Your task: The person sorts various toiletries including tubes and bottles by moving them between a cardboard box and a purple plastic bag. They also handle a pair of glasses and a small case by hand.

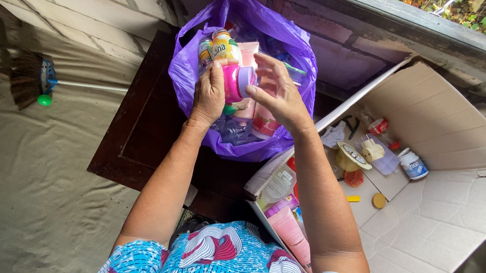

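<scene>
My left hand point(209, 93) grips a pink jar point(233, 83) with a lilac lid, held over an open purple plastic bag point(183, 68) on a dark wooden table point(132, 138). My right hand point(281, 94) rests its fingers on the jar's lid end. Small yellow-labelled bottles point(219, 48) and a pink tube point(249, 50) stick up inside the bag behind the jar. More containers lie lower in the bag, partly hidden by my hands.
An open cardboard box point(438, 219) to the right holds small bottles, a yellow lid, a white jar point(413, 165) and pink tubes point(291, 232). A broom point(37, 81) lies on the cloth-covered floor at left. A brick wall and a window sill stand behind the table.
</scene>
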